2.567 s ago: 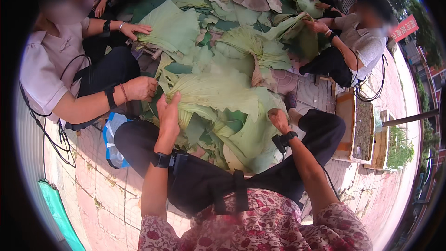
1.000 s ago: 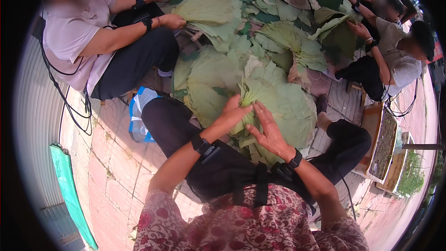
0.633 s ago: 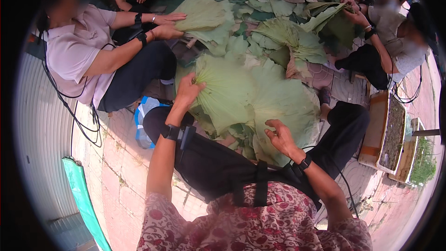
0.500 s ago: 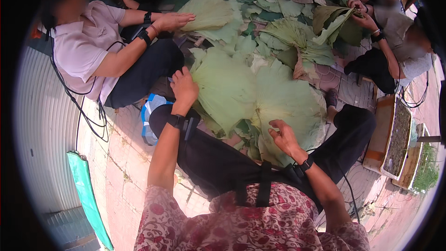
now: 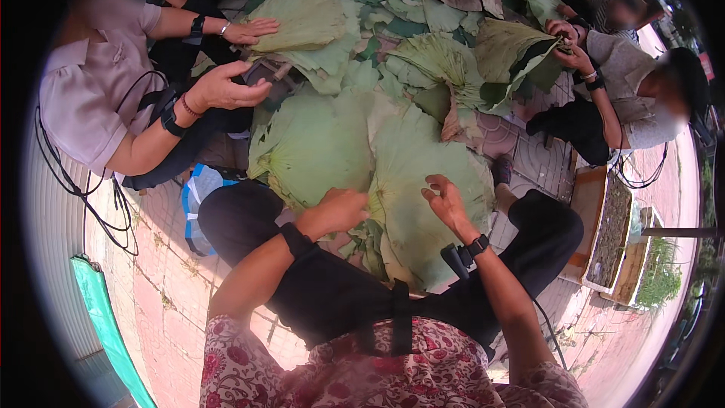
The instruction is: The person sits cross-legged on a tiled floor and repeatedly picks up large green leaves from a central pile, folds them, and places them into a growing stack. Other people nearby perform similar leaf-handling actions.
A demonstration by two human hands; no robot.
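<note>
Two broad, pale green lotus leaves lie side by side in front of me: a left leaf (image 5: pixel 317 147) and a right leaf (image 5: pixel 434 170). My left hand (image 5: pixel 341 208) is at the near edge of the left leaf, close to where the two meet. Its fingers are curled together, slightly blurred, and what they hold, if anything, is hidden. Over the right leaf hovers my right hand (image 5: pixel 447 202), thumb and bent fingers apart, with nothing in it. Smaller leaf pieces (image 5: pixel 366 245) show beneath, between my knees.
More lotus leaves (image 5: pixel 438 57) are heaped beyond. At left a person in a pale shirt (image 5: pixel 98 98) reaches toward a leaf stack (image 5: pixel 302 23). A person at right holds a folded leaf (image 5: pixel 510 53). A blue-and-white bag (image 5: pixel 200 204) stands by my left knee; planter boxes (image 5: pixel 604 234) are at right.
My left hand has left the left leaf's outer edge and moved right and nearer to me. The person at left has drawn one hand back from the leaf stack. The whole view has shifted.
</note>
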